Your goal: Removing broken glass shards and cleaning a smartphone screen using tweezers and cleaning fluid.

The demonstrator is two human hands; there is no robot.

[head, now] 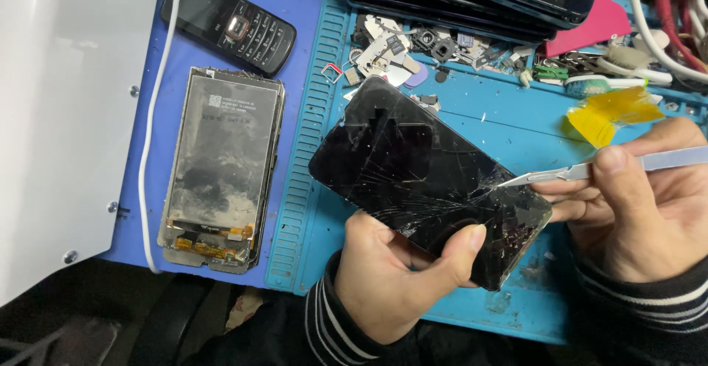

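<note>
Gripping cracked black phone (428,178), left hand (391,277); right hand (641,211) pinches metal blade (560,174) w/ tip on glass.

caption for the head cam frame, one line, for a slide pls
Left hand steadies a cracked black phone over a blue mat while right hand sets a metal blade on its glass.

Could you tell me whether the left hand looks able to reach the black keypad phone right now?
Probably not: the left hand is gripping the cracked phone, and the keypad phone lies across the mat beyond the bare screen module.
</note>
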